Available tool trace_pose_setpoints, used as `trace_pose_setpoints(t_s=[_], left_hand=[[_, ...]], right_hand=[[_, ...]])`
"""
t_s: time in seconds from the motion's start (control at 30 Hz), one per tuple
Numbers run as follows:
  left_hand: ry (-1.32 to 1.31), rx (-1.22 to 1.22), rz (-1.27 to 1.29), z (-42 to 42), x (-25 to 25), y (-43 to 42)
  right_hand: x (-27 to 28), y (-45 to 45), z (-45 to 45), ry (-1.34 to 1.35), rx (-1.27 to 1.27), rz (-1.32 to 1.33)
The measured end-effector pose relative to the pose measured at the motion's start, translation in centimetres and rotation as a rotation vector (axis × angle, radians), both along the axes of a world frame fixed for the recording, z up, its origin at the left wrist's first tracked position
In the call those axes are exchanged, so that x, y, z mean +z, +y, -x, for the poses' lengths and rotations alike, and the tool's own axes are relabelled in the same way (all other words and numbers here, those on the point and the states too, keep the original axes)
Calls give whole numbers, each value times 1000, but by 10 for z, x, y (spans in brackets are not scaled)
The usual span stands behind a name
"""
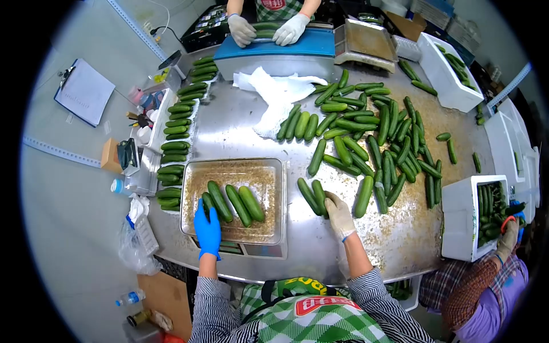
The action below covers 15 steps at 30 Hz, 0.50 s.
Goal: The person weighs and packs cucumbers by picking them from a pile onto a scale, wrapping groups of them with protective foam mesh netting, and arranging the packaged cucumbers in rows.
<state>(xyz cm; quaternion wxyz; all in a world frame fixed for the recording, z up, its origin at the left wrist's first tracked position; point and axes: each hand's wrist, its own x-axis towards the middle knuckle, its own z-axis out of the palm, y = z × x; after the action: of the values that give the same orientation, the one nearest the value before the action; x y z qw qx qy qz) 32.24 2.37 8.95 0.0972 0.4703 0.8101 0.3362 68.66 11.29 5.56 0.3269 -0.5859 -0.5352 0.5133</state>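
Observation:
My left hand (207,230), in a blue glove, reaches over the near left side of a metal weighing tray (279,200). Its thumb and fingers close round the lower end of the leftmost cucumber (207,202) there. Beside that one lie several more cucumbers (238,206), side by side on the tray. On the steel table to the right, my right hand (339,217) wears a pale glove and has its fingers and thumb on a dark green cucumber (319,195). Another cucumber (309,196) rests just left of it. The undersides of both cucumbers' grips are hidden.
A large loose pile of cucumbers (394,131) spreads over the table's right half. Paired cucumbers (175,146) line the left edge. A white cloth (277,100) lies farther back. Across the table a co-worker's gloved hands (290,30) handle cucumbers; another person works beside a foam box (457,220).

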Motion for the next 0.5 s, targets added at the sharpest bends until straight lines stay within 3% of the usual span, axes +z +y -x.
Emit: trace_pose_setpoints(t_s=[0.07,0.2,0.37,0.5], left_hand=[[-285,52,-35,11,0,-6],[-243,36,-188,35,-2,-16],[-284,35,-261,64,22,-43],[-490,59,-230,76,33,-73]], right_hand=[[19,-15,3,266,25,141],[43,-39,38,373,41,43],[90,-60,86,395,41,-26],[109,-77,119,358,33,-70]])
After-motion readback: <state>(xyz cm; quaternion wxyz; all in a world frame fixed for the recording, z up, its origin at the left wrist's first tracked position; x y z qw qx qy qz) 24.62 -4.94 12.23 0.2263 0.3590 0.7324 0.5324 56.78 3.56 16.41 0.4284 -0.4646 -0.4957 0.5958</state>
